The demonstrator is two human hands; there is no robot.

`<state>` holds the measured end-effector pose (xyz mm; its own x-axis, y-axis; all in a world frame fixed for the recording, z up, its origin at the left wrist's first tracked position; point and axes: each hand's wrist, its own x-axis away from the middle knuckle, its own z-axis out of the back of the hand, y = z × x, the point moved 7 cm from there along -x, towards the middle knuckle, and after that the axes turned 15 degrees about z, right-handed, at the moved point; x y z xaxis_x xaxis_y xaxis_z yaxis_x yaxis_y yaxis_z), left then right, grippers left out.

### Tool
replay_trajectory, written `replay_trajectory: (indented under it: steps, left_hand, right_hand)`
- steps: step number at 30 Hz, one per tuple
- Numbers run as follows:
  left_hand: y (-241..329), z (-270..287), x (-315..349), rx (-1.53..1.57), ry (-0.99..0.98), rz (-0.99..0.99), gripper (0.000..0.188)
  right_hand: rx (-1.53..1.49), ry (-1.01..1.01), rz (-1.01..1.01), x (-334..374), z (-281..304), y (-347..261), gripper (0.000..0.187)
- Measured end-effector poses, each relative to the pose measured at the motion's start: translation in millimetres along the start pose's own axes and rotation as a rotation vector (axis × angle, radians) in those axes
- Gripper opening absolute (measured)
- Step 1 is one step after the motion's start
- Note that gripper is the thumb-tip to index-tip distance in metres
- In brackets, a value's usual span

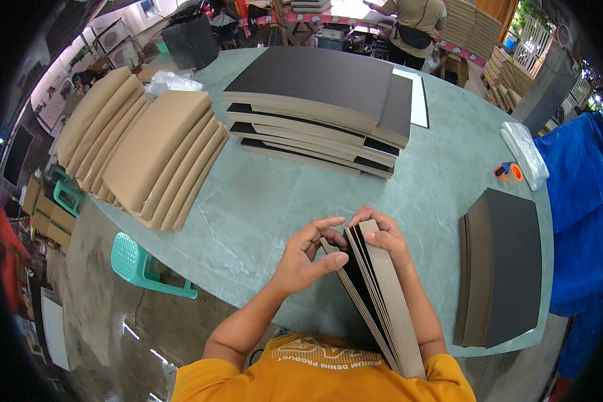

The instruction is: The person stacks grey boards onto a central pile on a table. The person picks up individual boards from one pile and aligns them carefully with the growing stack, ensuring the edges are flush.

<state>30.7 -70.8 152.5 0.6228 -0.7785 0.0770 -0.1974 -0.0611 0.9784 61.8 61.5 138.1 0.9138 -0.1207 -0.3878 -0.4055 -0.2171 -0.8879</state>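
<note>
Right hand (pixel 385 234) steadies a fanned bundle of boards (pixel 396 311)

The boards stand on edge at the lower middle of the frame, between the forearms and close to the shirt (pixel 315 362), probably so that the body can back them up. The right hand grasps the thicker part near its top, thumb on the near side, fingers over the far edge. The left hand (pixel 308 258) is half curled around the outermost board at left; I cannot tell whether it pinches it. The gaps open toward the top, which suggests the hands spread the boards there.

The black stack (pixel 315 80) at upper middle and the smaller pile (pixel 516 268) at right lie flat, likely for stability. Brown packages (pixel 161 141) lean in a row at upper left on the table (pixel 275 201). Tape (pixel 512 174) sits beside clear plastic (pixel 524 154) at right, seemingly within reach.
</note>
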Motion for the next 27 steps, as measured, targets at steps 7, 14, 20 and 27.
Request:
replay_trajectory:
  steps: [7, 14, 20, 27]
  left_hand:
    - [-1.2, 8.7, 0.1, -0.129, 0.007, -0.009, 0.057]
    - [0.9, 13.9, 3.0, -0.160, 0.214, -0.091, 0.055]
    - [-3.1, 12.5, 5.7, -0.205, 0.223, -0.043, 0.055]
    - [59.5, 65.9, 63.6, -0.070, 0.087, -0.379, 0.040]
  right_hand:
    - [0.070, -0.057, -0.074, 0.8, -2.0, -4.3, 0.040]
    - [0.281, -0.270, 0.035, -9.6, -16.5, -16.3, 0.039]
    - [0.211, -0.232, 0.015, -5.3, -12.0, -11.8, 0.042]
    - [0.120, -0.212, -0.038, -9.1, -16.6, -3.0, 0.044]
